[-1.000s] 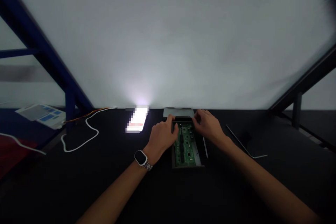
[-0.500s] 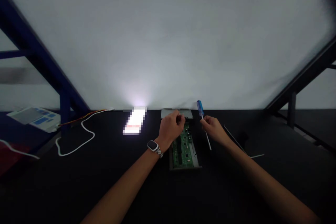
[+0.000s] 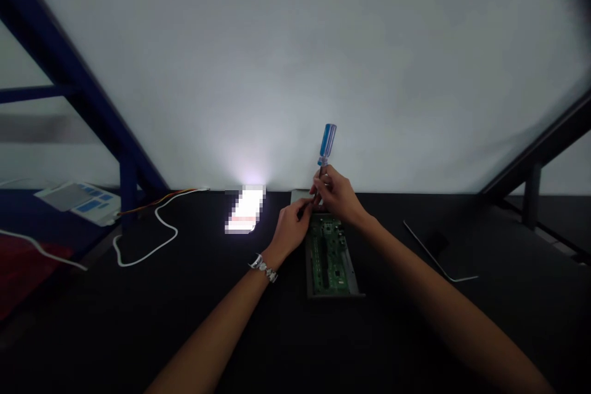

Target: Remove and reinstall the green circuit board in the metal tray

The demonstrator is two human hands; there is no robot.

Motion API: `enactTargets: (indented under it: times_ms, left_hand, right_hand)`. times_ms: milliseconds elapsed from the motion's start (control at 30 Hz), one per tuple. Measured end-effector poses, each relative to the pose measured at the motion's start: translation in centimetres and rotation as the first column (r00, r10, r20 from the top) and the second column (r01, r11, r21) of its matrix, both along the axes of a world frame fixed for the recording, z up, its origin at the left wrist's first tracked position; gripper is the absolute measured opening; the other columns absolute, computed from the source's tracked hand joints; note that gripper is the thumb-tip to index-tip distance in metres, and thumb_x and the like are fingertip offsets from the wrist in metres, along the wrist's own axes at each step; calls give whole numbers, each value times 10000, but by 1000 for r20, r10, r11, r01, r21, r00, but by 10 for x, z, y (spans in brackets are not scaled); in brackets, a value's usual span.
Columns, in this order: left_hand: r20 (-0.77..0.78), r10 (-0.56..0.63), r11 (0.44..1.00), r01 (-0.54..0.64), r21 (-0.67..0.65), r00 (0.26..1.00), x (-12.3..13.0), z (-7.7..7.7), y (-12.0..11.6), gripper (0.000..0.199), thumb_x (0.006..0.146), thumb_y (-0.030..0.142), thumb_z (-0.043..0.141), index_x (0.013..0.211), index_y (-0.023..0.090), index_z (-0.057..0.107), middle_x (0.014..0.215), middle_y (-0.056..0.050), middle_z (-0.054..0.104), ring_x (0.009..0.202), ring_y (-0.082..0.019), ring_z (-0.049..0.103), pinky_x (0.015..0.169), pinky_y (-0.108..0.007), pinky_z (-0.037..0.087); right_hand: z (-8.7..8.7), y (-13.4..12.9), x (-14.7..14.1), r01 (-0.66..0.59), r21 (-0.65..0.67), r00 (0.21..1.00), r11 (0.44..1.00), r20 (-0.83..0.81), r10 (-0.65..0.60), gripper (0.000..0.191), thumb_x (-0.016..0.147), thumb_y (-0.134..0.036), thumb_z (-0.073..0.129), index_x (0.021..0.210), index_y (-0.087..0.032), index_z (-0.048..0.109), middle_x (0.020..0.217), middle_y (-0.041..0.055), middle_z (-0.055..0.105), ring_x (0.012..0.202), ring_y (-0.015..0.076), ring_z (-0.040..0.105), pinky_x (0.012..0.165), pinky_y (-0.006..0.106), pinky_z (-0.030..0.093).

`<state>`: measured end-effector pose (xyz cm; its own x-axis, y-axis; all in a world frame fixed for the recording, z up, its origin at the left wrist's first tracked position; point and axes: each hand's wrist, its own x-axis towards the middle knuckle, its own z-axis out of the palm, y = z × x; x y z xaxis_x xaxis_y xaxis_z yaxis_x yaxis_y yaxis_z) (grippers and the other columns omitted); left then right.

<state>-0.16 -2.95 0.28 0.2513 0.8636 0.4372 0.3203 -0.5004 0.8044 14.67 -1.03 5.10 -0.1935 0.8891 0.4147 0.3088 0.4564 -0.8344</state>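
Blue screwdriver stands nearly upright, gripped closed in your right hand, just above the green circuit board; your curled left hand touches its shaft, perhaps pinching, too dim to tell.

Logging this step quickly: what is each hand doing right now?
Right hand: closed, holding a blue-handled screwdriver upright.
Left hand: fingers curled beside the screwdriver's lower end; whether it grips anything cannot be told.

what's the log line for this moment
right hand grips blue-handled screwdriver upright | left hand beside it, hold unclear | green circuit board in metal tray below
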Motion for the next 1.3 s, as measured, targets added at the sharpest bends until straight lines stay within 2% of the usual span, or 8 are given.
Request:
enactTargets:
  times_ms: [100, 333, 500, 833, 1033, 1300]
  left_hand:
    - [20, -16, 999, 16, -35, 1000, -1, -3, 3, 296, 955, 310, 486, 1127, 182, 690, 1100, -53, 729, 970, -208, 676, 864, -307, 509]
    - [-17, 43, 999, -43, -30, 999, -1, -4, 6, 233, 909, 297, 570, 1041, 209, 740, 1032, -40, 753, 944, -206, 689, 878, -329, 506]
    - [-40, 87, 996, -88, -20, 995, -1, -5, 6, 208, 890, 290, 602, 1017, 219, 750, 1005, -37, 758, 934, -203, 689, 881, -333, 506]
    - [-42, 89, 996, -90, -26, 995, 2, -7, 4, 199, 890, 283, 604, 1004, 219, 754, 988, -43, 759, 921, -201, 689, 875, -334, 508]
    - [-76, 117, 993, -117, 4, 990, 2, -8, 4, 190, 879, 251, 615, 999, 206, 755, 974, -55, 752, 902, -189, 682, 879, -325, 505]
    - [-85, 121, 992, -119, 30, 989, 2, -8, 6, 190, 884, 247, 618, 1007, 198, 754, 959, -67, 749, 883, -191, 680, 870, -337, 509]
  right_hand:
    - [0, -2, 0, 6, 69, 997, 998, 78, -12, 105, 945, -321, 456, 958, -220, 480, 797, 22, 667, 565, 128, 628, 560, 275, 523]
    - [-2, -12, 5, -13, 132, 987, 991, 158, -8, 125, 942, -291, 454, 1016, -205, 507, 816, 29, 683, 601, 128, 629, 604, 272, 508]
    - [-4, -10, 5, -4, 113, 984, 994, 179, -17, 108, 948, -283, 446, 999, -205, 501, 828, 27, 687, 615, 123, 632, 625, 267, 505]
    - [-4, -10, 7, -17, 105, 985, 994, 172, -1, 97, 940, -282, 446, 980, -213, 502, 803, 22, 676, 614, 130, 626, 623, 289, 517]
    - [-2, -12, 11, -69, 79, 987, 994, 151, 56, 149, 927, -259, 449, 1051, -201, 508, 842, 36, 683, 634, 129, 627, 627, 294, 521]
    - [-1, -11, 12, -67, 78, 982, 995, 182, 52, 143, 936, -260, 451, 1057, -209, 508, 836, 28, 673, 638, 125, 618, 640, 289, 522]
